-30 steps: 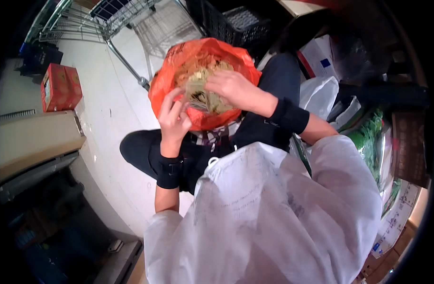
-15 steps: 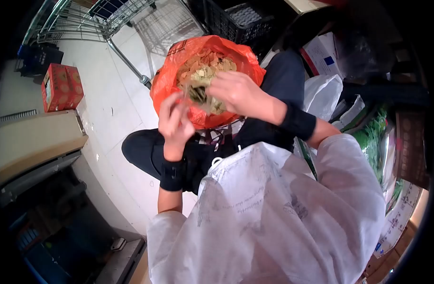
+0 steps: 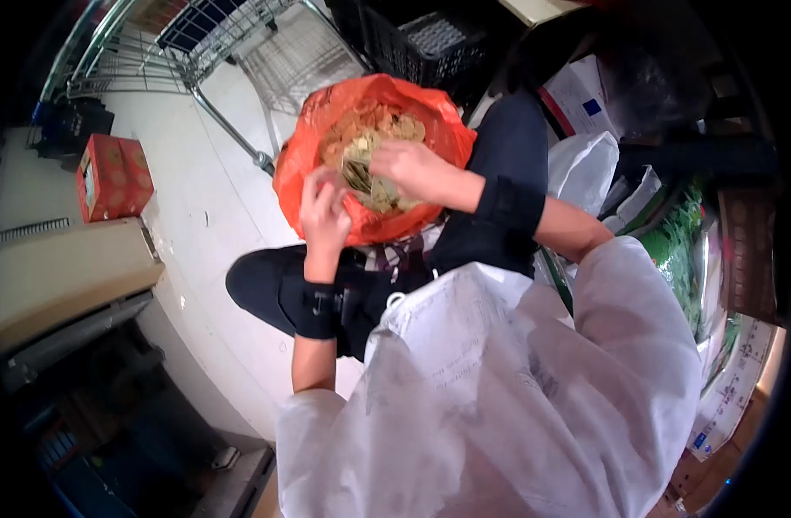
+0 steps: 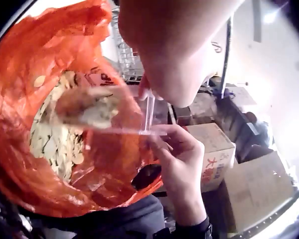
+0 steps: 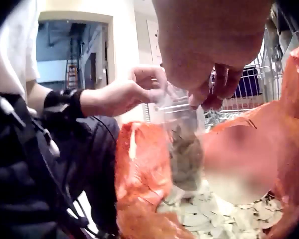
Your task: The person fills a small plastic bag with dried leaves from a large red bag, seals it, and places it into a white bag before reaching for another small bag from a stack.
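An orange plastic bag (image 3: 305,177) stands open in front of the seated person, with pale flat dried pieces (image 3: 408,128) inside. Above them hangs a small clear plastic bag (image 5: 187,154) holding some darker pieces. Both hands pinch its top edge: the left hand (image 3: 325,216) at one side, the right hand (image 3: 421,173) at the other. In the left wrist view the clear bag (image 4: 102,112) is blurred, its upper strip between the fingers of the two hands.
A wire cart (image 3: 136,65) and a black crate (image 3: 439,52) stand beyond the orange bag. A red box (image 3: 119,177) is at the left. White and green packages (image 3: 676,246) lie at the right. Cardboard boxes (image 4: 259,184) show in the left wrist view.
The left hand has risen a little and its fingers are closer to the clear bag's top. The right hand has shifted slightly left. The clear bag remains over the orange bag.
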The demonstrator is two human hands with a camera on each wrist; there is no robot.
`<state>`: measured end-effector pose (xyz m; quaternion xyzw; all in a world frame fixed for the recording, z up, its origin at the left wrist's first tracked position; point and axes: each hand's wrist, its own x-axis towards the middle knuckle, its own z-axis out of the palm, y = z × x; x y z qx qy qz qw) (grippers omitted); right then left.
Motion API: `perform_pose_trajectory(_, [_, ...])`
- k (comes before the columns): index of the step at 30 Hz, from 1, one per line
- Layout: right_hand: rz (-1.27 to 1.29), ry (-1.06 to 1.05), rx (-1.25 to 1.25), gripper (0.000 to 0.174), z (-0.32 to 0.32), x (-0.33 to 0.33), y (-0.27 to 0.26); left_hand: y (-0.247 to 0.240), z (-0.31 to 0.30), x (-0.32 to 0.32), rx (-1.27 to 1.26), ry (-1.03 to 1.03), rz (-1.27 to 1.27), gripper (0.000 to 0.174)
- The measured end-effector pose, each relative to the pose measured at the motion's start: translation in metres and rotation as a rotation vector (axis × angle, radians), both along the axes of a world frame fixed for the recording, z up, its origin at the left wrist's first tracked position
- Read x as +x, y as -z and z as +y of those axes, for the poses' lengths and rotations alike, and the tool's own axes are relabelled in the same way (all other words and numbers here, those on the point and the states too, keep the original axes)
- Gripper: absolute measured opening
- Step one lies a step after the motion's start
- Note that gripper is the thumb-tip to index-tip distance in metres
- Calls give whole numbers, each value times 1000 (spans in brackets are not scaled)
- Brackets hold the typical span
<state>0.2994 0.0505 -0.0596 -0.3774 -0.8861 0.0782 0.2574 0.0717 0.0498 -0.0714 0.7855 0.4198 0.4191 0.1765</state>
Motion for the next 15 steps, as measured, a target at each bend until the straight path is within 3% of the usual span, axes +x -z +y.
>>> perform_pose_trajectory(4, [112, 50, 36, 30, -25, -4, -61, -42, -27, -5, 105, -57, -95, 24])
perform_pose_trajectory(5, [18, 70, 65, 15, -29, -4, -79, -36, -25, -9, 211, -46, -136, 25])
perform_pose_trajectory(6, [42, 70, 75, 15, -29, -4, -77, -29, -23, -10, 163, -60, -161, 25])
perform_pose_trajectory(8, [14, 35, 6, 30, -8, -3, -19, -13, -8, -2, 57, -36, -50, 23])
perform_pose_trajectory(10, [-2, 10, -28, 29, -4, -4, 17, 12, 2, -5, -37, 22, -31, 22])
perform_pose_trajectory(12, [-22, -19, -66, 28, 9, -2, 9, 14, 1, -5, -65, 10, -35, 22])
perform_pose_trajectory(14, [327, -19, -333, 26, 8, -5, 1, 9, -4, -9, -65, -45, -28, 18])
perform_pose_trajectory(15, [466, 11, -335, 16, 18, -5, 2, 16, -2, -12, -69, -49, -31, 17])
